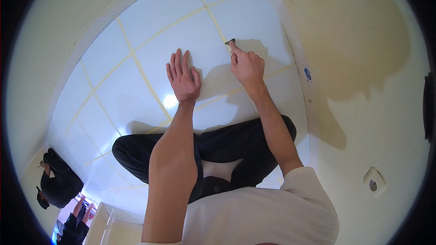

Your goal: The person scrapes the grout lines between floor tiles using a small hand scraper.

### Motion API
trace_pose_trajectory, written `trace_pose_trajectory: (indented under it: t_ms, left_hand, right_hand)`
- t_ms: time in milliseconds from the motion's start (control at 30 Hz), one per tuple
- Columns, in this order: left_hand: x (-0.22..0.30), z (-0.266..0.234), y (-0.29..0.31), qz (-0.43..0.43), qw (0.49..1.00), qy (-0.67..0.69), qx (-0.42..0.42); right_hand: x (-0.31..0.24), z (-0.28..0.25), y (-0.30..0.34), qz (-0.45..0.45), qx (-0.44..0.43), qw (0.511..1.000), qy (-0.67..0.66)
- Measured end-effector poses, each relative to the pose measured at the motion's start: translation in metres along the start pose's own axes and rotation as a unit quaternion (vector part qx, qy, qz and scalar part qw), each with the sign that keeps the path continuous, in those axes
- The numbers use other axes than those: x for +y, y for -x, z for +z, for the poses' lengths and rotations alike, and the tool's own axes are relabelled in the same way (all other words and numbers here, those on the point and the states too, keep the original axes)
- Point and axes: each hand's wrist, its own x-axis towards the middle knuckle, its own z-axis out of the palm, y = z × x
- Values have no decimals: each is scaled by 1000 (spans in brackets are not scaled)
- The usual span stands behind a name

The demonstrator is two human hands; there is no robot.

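My left hand lies flat on a white tile, its fingers stretched and slightly apart, holding nothing. Farther off and to the right, my right hand has its index finger stretched forward and the other fingers curled in. That fingertip presses on a small black triangular piece, which rests against the yellowish grout line between two tiles. How the thumb meets the piece is hard to see. Both arms reach forward over my crossed legs in black trousers.
White floor tiles with yellowish grout lines spread around me. A cream wall rises on the right, bearing a small round fitting and my shadow. Another wall bounds the left. Two people in dark clothes are at the lower left.
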Motion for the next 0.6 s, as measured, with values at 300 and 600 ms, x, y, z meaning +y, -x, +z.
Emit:
trace_pose_trajectory:
  t_ms: [300,600]
  left_hand:
    - [-1,0,0,-1,1000,-1,2]
    - [-1,-1,0,0,1000,0,0]
  right_hand:
    - [-5,4,2,-4,-1,999,33]
    - [-4,7,2,-15,19,999,42]
